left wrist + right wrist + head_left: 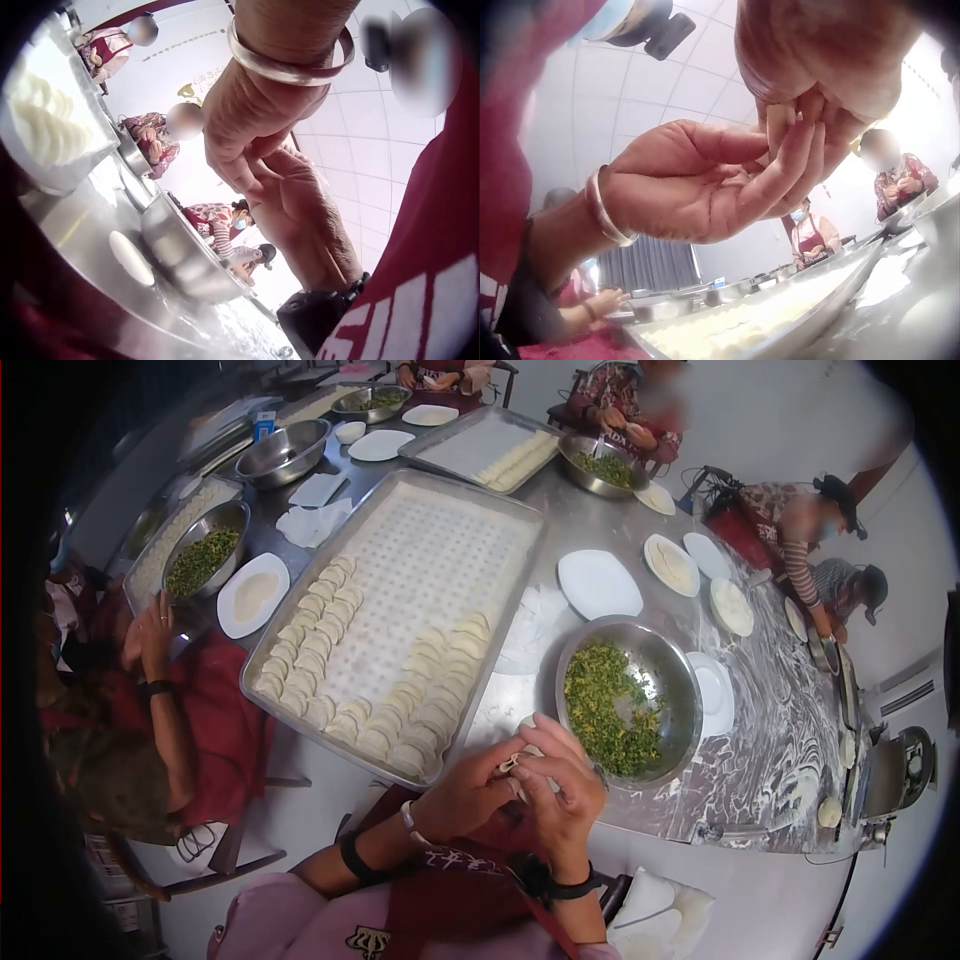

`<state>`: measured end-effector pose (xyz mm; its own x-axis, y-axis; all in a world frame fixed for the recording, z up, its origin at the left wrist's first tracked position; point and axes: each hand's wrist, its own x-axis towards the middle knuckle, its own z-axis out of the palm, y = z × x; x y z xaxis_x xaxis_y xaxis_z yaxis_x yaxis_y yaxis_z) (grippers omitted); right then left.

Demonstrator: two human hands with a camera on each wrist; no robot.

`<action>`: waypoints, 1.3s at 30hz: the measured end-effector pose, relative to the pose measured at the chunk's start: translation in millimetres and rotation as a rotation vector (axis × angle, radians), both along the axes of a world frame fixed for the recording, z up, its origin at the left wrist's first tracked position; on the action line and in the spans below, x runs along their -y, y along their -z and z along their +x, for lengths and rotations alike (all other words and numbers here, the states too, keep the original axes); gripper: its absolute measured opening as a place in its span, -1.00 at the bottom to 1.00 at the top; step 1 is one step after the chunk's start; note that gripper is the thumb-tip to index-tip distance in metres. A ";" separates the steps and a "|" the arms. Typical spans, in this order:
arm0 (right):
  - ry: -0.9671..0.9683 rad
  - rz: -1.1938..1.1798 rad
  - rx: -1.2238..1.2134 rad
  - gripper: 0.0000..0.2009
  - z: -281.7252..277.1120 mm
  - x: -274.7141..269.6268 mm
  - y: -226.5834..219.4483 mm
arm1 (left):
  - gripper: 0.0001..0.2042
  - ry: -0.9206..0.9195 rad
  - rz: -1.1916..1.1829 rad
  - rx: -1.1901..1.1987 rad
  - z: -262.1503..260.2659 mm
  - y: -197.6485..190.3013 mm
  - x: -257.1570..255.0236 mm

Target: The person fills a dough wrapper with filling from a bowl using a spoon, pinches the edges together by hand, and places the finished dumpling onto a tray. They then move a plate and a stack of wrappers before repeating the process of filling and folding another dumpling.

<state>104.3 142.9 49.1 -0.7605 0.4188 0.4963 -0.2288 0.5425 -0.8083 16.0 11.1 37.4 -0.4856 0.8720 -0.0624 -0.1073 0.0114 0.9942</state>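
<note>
Both my hands meet at the table's near edge and pinch one small pale dumpling (pixel 518 763) between them. My left hand (pixel 478 780) cups it from the left, fingers curled round it. My right hand (pixel 560 785) closes over it from the right. In the right wrist view the dumpling (pixel 780 124) shows as a pale strip squeezed between the fingertips of both hands. The left wrist view shows only the backs of my two hands (pixel 262 157) pressed together, with the dumpling hidden.
A steel bowl of chopped green filling (pixel 625 700) stands just right of my hands. A large perforated tray (pixel 440 540) with rows of finished dumplings lies to the left. White plates (pixel 598 582), more bowls and trays, and several seated people surround the floured steel table (pixel 770 760).
</note>
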 end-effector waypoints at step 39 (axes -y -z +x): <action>0.145 -0.245 -0.020 -0.86 2.3 11.4 1.8 | -0.48 -0.177 0.072 -0.018 14.4 -4.5 -3.8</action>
<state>106.6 131.6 47.3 -0.6748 0.6320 0.3812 -0.1805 0.3594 -0.9155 30.4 14.9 41.8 -0.6321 0.7749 0.0076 -0.0831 -0.0776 0.9935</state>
